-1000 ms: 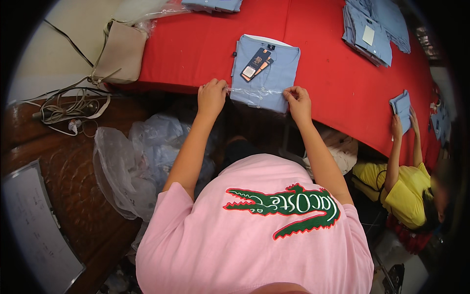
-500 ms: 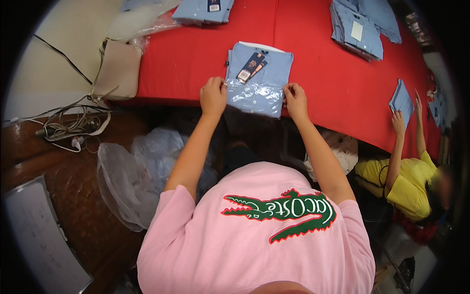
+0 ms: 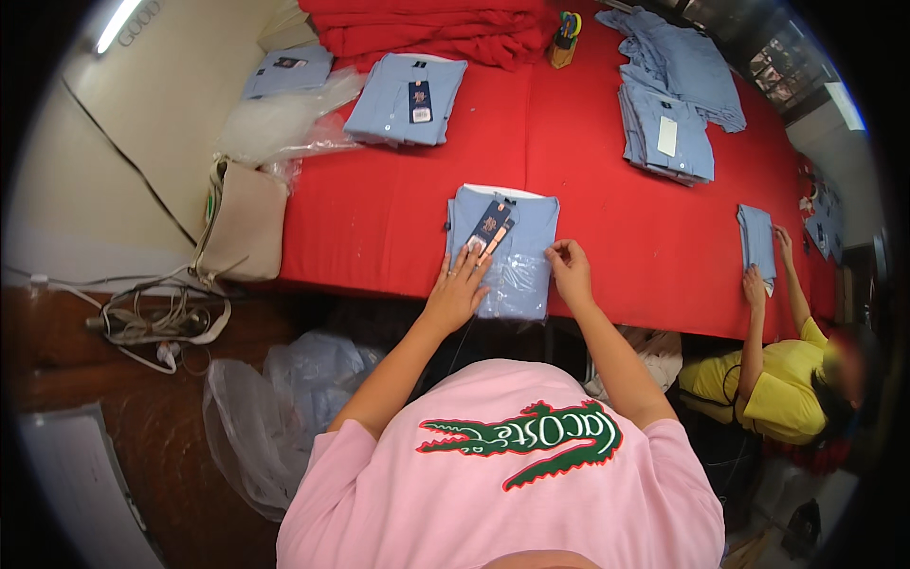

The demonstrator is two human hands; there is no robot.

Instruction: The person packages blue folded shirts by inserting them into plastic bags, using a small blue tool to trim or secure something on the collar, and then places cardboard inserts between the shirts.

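Observation:
A folded light-blue shirt (image 3: 528,216) lies on the red-covered table in front of me, its lower half inside a clear plastic bag (image 3: 521,284). Dark hang tags (image 3: 490,224) rest on the shirt's upper front. My left hand (image 3: 458,294) is laid flat over the left part of the shirt, fingers stretched out, with the fingertips at the lower end of the tags. At the right edge, my right hand (image 3: 571,275) pinches the side of the bag between thumb and fingers.
Folded blue shirts with tags (image 3: 403,100) are at the far left, more shirts (image 3: 664,137) at the far right. A beige handbag (image 3: 245,223) sits at the table's left edge. To the right, a person in yellow (image 3: 782,389) handles another blue shirt (image 3: 756,247).
My left hand has moved from the bag's left edge onto the shirt's front, its fingers now extended. My right hand keeps its pinch. The view has tilted up, showing more of the table's far side.

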